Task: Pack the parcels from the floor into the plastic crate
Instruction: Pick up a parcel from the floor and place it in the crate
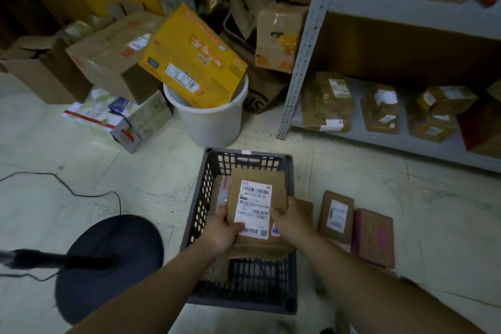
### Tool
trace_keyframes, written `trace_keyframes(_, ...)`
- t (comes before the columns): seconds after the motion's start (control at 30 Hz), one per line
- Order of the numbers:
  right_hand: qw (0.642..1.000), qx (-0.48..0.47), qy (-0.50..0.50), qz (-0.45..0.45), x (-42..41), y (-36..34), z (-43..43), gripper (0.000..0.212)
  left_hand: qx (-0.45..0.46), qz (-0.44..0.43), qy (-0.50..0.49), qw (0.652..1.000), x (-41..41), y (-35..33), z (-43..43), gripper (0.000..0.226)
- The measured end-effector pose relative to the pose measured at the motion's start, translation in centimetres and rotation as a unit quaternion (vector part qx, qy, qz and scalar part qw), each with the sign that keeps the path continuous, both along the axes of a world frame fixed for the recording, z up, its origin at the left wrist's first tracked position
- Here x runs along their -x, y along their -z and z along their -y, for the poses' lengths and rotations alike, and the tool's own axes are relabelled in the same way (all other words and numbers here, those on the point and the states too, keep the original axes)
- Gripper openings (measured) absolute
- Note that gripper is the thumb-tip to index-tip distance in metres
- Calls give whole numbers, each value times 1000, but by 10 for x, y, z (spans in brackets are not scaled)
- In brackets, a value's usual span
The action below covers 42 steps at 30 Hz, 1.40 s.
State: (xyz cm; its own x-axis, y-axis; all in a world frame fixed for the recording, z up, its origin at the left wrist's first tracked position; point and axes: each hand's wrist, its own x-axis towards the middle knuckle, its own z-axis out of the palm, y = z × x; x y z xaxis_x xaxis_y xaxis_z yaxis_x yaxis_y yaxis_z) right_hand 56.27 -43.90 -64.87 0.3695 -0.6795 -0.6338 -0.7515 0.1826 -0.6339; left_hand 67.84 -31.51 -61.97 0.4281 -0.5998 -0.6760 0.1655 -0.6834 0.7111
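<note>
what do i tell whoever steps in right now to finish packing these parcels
Left hand and right hand both grip the labelled brown parcel, held over the dark plastic crate, not yet let go.
Done: a flat parcel lies in the crate under the held one, and a taped parcel lies by the crate's left wall.
Left: set this one down, then pick up the brown floor parcel and the pink floor parcel, both lying right of the crate.
</note>
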Motion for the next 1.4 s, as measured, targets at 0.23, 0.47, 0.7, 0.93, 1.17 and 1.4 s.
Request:
trace_keyframes(0.23, 999, 25, -16, 29, -59, 138, 19, 44, -7, 82, -38, 996, -46, 140, 17, 53)
trace_keyframes(0.47, 995, 67, -24, 73, -101, 218, 50, 48, 28, 138, -54, 989, -88, 214, 44, 51)
trace_keyframes(0.7, 987, 129, 42, 83, -98, 211, 68, 81, 20, 148, 13, 989, -108, 218, 42, 52)
trace_keyframes(0.93, 982, 147, 85, 87, -90, 195, 79, 37, 86, 168, -160, 969, -110, 206, 58, 68)
trace_keyframes(1.17, 986, 164, -33, -10, -88, 207, 72, 40, 56, 126, -120, 983, -110, 232, 67, 48)
trace_keyframes(1.4, 982, 173, -61, -48, -100, 226, 75, 46, 27, 160, -77, 984, -129, 254, 69, 57)
